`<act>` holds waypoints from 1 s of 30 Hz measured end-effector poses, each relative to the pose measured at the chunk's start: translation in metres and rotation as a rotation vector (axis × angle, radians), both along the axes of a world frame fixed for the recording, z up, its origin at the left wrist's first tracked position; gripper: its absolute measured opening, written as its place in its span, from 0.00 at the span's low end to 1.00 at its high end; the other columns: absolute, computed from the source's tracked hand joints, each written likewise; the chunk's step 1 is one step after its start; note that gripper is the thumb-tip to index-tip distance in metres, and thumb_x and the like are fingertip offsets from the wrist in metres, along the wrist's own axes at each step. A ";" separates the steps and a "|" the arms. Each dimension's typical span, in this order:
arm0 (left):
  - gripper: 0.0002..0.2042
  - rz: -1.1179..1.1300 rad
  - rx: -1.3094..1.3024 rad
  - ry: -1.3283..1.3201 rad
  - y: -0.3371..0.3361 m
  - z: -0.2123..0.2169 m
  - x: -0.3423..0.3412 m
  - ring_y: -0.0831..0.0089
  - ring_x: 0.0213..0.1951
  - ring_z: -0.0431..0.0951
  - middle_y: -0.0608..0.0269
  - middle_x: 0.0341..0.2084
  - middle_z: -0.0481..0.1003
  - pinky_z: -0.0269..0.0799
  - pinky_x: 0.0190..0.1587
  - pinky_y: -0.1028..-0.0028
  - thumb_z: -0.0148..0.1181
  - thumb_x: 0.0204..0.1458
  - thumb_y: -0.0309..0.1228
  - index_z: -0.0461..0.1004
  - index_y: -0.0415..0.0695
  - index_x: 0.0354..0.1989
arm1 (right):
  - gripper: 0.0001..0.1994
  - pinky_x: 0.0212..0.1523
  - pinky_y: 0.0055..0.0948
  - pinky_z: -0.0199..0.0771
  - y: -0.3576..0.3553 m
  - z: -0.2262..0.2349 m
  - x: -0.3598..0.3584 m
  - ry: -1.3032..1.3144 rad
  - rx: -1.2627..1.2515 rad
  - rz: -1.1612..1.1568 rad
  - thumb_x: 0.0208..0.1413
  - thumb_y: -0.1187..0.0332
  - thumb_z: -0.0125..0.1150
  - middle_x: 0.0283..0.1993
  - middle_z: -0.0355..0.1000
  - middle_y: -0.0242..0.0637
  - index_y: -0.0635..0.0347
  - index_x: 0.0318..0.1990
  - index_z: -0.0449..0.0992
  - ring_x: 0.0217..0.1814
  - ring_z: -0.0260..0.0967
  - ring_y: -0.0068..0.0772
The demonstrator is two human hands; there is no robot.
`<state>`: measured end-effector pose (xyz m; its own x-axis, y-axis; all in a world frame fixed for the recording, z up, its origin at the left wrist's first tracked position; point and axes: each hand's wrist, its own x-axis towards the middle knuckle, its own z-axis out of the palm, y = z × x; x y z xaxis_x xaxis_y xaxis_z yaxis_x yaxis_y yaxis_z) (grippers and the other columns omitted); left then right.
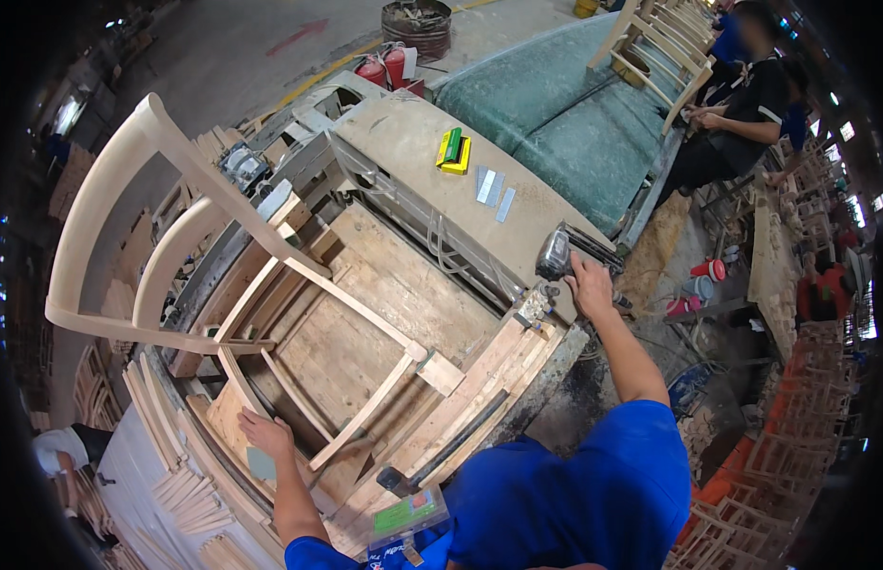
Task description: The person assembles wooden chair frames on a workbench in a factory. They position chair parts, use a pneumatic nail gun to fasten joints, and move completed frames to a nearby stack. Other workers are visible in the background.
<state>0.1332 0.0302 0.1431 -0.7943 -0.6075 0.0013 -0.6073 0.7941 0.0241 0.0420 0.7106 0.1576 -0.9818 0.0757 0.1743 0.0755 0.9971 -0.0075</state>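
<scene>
A pale wooden chair frame [370, 328] lies on its back across the workbench, its curved backrest [152, 218] rising at the left. My left hand [268, 437] rests with outstretched fingers on wood at the frame's near left corner. Beside its palm shows a small grey-green patch [261, 464] that I cannot identify. My right hand [592, 285] lies over the handle of a black and grey nail gun [556, 252], which rests at the right end of the bench. The fingers bend round the handle, partly hiding it.
Grey nail strips [490, 186] and a green and yellow box [453, 152] lie on the tan board [403, 123]. Beyond is a green-covered table [527, 104] with another chair [660, 47]. A person in black [736, 123] works there. Wooden slats [190, 494] are stacked at the left.
</scene>
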 end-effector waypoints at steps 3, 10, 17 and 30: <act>0.44 0.016 0.004 -0.009 -0.001 -0.001 0.000 0.37 0.74 0.52 0.41 0.75 0.51 0.51 0.74 0.48 0.67 0.52 0.28 0.47 0.38 0.75 | 0.22 0.54 0.47 0.71 -0.015 0.008 -0.004 0.202 -0.323 -0.088 0.64 0.61 0.61 0.50 0.76 0.50 0.59 0.63 0.74 0.54 0.73 0.53; 0.45 0.069 -0.041 -0.050 -0.008 -0.006 0.003 0.41 0.75 0.51 0.42 0.75 0.51 0.52 0.74 0.50 0.68 0.52 0.30 0.47 0.39 0.75 | 0.29 0.71 0.55 0.57 -0.095 0.007 -0.015 0.277 -0.162 0.071 0.63 0.62 0.58 0.66 0.66 0.54 0.64 0.69 0.64 0.70 0.60 0.58; 0.45 0.087 -0.011 -0.037 -0.021 -0.008 0.012 0.42 0.75 0.51 0.44 0.76 0.50 0.52 0.74 0.49 0.69 0.51 0.29 0.47 0.39 0.76 | 0.26 0.71 0.58 0.55 -0.128 0.025 -0.053 0.156 0.022 0.108 0.61 0.61 0.59 0.64 0.68 0.48 0.56 0.66 0.68 0.70 0.60 0.53; 0.39 0.105 -0.021 -0.058 -0.026 -0.030 0.006 0.39 0.74 0.52 0.39 0.74 0.53 0.50 0.74 0.46 0.60 0.52 0.24 0.51 0.36 0.74 | 0.22 0.70 0.62 0.54 -0.098 0.024 -0.057 0.125 0.154 0.042 0.61 0.64 0.59 0.57 0.71 0.47 0.56 0.63 0.71 0.68 0.63 0.52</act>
